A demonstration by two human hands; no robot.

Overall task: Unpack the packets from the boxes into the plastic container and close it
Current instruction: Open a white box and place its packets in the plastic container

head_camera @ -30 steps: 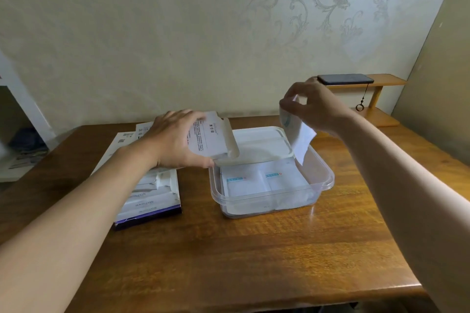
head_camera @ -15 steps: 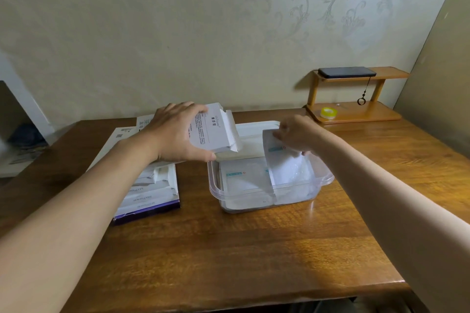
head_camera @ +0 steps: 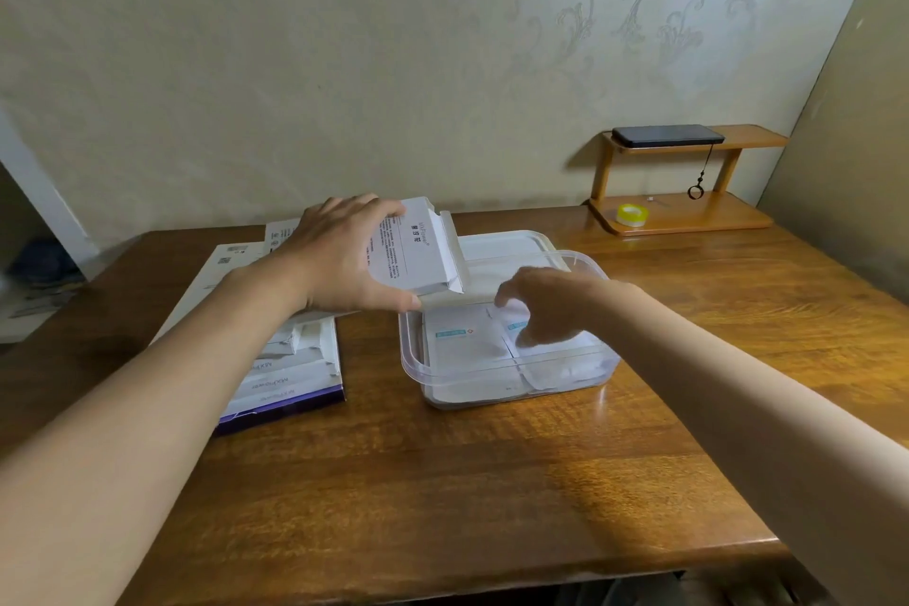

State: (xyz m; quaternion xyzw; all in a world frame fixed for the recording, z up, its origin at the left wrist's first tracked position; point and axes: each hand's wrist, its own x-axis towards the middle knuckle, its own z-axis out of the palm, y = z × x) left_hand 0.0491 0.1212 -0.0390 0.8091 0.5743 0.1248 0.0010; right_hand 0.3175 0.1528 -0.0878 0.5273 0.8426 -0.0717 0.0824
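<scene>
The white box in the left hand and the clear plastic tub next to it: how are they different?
The white box is opaque card with printed text; the plastic container is see-through, so its packets show. The box is held up, tilted, in the left hand; the container rests flat on the table. The box has flaps at its end; the container is open on top, the right hand reaching in. Both are roughly rectangular.

The surface (head_camera: 442, 482) is varnished wood, glossy, with a strong grain. The container (head_camera: 410, 354) is clear, smooth plastic, and its lid (head_camera: 497, 244) behind it is whitish plastic. The box (head_camera: 418, 251) is matt white card. The packets (head_camera: 467, 349) look like matt white paper. The small shelf (head_camera: 688, 217) is polished wood. The wall (head_camera: 344, 64) has matt, embossed wallpaper
</scene>
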